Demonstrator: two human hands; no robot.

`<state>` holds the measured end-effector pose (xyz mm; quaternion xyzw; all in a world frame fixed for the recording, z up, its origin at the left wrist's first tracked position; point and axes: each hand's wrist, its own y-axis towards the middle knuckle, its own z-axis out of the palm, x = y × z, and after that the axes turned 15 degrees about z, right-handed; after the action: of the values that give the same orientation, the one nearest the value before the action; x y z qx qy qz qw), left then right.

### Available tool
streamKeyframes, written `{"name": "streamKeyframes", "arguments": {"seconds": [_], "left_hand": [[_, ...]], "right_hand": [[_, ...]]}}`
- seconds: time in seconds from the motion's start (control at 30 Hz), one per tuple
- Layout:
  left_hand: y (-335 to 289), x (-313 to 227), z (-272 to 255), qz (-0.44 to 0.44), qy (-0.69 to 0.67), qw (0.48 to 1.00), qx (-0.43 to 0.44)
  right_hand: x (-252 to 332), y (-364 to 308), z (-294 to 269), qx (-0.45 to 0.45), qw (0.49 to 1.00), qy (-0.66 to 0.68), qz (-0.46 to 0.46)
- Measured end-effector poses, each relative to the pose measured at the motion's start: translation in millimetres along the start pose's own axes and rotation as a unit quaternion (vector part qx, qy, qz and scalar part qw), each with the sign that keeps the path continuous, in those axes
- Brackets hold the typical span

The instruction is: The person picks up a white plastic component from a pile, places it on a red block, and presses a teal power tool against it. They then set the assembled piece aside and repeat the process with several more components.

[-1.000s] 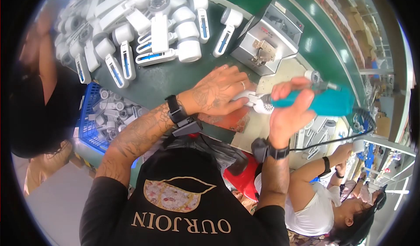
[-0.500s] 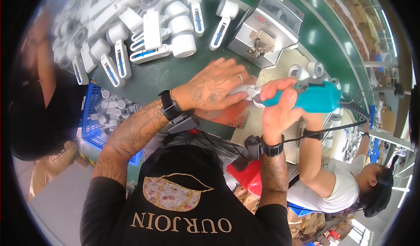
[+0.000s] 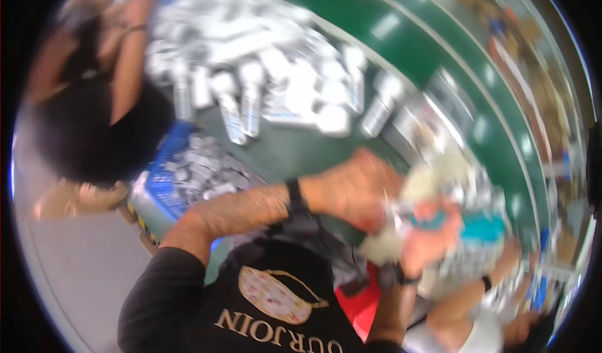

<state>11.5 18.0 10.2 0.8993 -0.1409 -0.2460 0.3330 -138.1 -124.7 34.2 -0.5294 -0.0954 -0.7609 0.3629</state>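
Motion blurs the whole view. My right hand (image 3: 431,235) is closed round a teal electric screwdriver (image 3: 484,229), its body showing on both sides of the fingers and its tip toward my left hand. My left hand (image 3: 360,187) is curled over a white plastic part (image 3: 394,210), mostly hidden under the fingers, with the screwdriver tip at its near right side. Beyond my hands, white handheld fans with open handles, such as this single one (image 3: 381,105), lie on the green table (image 3: 298,149).
A big heap of white fans (image 3: 251,33) covers the far left. A silver-grey machine (image 3: 433,117) stands at the far right. Left of my forearm is a blue crate (image 3: 164,187) of small grey-white parts. Co-workers sit at the left (image 3: 94,121) and lower right (image 3: 467,328).
The view has swung, so the table and fans sit lower and further right, and everything is smeared. Both hands keep together at the white part, the screwdriver still in my right.
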Motion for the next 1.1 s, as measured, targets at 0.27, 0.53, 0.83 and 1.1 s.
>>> {"name": "streamKeyframes", "arguments": {"seconds": [0.27,0.53,0.83,1.1], "left_hand": [[-93,-22,-90,-0.354,-0.019,0.860,-0.366],[-199,142,-299,-0.387,0.465,0.746,-0.280],[52,4,-85,-0.171,-0.018,0.974,-0.144],[146,8,135,-0.170,0.011,0.969,0.179]], "right_hand": [[40,-78,3,0.093,0.977,0.005,-0.191],[16,-88,3,0.047,0.986,-0.059,-0.149],[13,-106,-7,0.067,0.989,-0.076,-0.104],[25,-128,-27,0.036,0.990,-0.089,-0.106]]}}
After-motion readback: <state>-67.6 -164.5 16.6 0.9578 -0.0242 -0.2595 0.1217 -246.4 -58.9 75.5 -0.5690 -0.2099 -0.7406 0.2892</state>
